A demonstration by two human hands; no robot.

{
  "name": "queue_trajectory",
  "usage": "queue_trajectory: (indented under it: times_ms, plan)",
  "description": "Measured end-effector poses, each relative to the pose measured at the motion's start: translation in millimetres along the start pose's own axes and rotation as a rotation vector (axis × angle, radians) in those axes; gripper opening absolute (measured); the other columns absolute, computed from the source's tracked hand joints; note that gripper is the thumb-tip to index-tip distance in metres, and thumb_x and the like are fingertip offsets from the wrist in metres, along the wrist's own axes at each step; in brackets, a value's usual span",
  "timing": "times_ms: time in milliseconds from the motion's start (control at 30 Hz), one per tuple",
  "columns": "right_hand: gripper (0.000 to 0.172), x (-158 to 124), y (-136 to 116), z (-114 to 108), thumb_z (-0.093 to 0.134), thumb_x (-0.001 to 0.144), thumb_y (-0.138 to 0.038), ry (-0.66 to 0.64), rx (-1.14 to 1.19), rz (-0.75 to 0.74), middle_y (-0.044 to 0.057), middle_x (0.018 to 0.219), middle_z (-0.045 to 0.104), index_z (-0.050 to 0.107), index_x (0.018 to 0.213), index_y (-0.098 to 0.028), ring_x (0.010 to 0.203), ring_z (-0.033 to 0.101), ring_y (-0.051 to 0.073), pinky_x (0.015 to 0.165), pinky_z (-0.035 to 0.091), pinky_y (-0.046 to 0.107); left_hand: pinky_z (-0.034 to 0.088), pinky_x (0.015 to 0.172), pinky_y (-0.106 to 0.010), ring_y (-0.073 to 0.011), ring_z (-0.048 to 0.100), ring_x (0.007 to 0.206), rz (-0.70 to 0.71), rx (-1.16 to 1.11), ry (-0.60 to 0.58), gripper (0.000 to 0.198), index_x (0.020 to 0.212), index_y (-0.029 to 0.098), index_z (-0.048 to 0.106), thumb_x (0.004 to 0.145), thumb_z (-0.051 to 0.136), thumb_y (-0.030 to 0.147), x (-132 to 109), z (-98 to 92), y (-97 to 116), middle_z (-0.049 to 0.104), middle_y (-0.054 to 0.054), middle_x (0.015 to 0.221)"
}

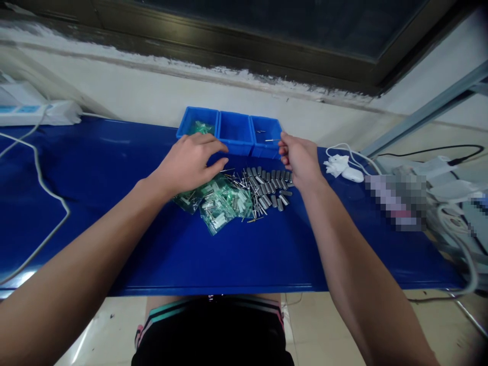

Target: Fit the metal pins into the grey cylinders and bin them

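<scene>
The bare left arm (87,239) and right arm (354,259) stretched forward; the left hand (194,160) arched palm down, thumb parted from its fingers, while the right hand (301,156) pinched thumb to forefinger, other fingers curled

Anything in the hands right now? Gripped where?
Right hand: a thin metal rod, pinched at one end, its free end over the rightmost blue bin. Left hand: nothing visibly held.
</scene>
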State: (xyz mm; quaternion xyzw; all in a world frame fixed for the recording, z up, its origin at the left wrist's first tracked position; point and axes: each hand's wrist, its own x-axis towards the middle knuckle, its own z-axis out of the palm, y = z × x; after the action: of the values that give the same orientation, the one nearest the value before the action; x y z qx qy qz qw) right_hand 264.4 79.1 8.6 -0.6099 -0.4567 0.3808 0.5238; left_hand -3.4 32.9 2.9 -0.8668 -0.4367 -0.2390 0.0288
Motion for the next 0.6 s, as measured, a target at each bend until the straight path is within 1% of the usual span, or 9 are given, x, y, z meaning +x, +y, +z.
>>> queue_trajectory:
  times_ms: [100,167,267,400,600]
  plan:
    - [0.028,0,2,0,0.07,0.095,-0.035,-0.005,-0.059,-0.019,-0.002,0.063,0.061,0.068,0.073,-0.018,0.044,0.044,0.005,0.039,0.029,0.02,0.052,0.103,-0.05,-0.0344,0.067,0.121,-0.007,-0.01,-0.016,0.044,0.127,0.016,0.073,0.106,0.047,0.044,0,-0.7,0,0.073,-0.014,0.126]
    - [0.028,1,4,0,0.071,0.095,-0.036,-0.009,-0.083,-0.018,-0.001,0.063,0.063,0.069,0.074,-0.017,0.043,0.044,0.005,0.039,0.03,0.02,0.052,0.104,-0.052,-0.035,0.066,0.122,-0.01,-0.02,-0.027,0.044,0.127,0.016,0.073,0.106,0.047,0.043,0,-1.3,0,0.072,-0.015,0.127]
    - [0.029,3,7,0,0.071,0.095,-0.037,0.0,-0.118,-0.003,-0.001,0.062,0.063,0.068,0.073,-0.017,0.043,0.043,0.005,0.04,0.03,0.02,0.052,0.105,-0.053,-0.0355,0.066,0.122,-0.014,-0.016,-0.04,0.045,0.129,0.015,0.073,0.105,0.047,0.044,0,-1.8,0,0.072,-0.015,0.128]
    - [0.03,4,8,1,0.072,0.094,-0.036,0.019,-0.131,-0.024,-0.001,0.06,0.062,0.067,0.072,-0.017,0.046,0.044,0.006,0.043,0.032,0.021,0.052,0.104,-0.052,-0.0356,0.066,0.123,-0.016,0.003,-0.058,0.046,0.129,0.015,0.072,0.105,0.047,0.045,0,-2.5,1,0.072,-0.015,0.128]
    - [0.032,10,16,0,0.072,0.094,-0.038,-0.003,-0.136,-0.052,-0.002,0.059,0.06,0.064,0.07,-0.019,0.048,0.045,0.007,0.048,0.035,0.023,0.052,0.104,-0.051,-0.0354,0.066,0.122,-0.019,0.001,-0.075,0.046,0.131,0.015,0.072,0.105,0.046,0.044,0,-2.7,2,0.072,-0.015,0.129]
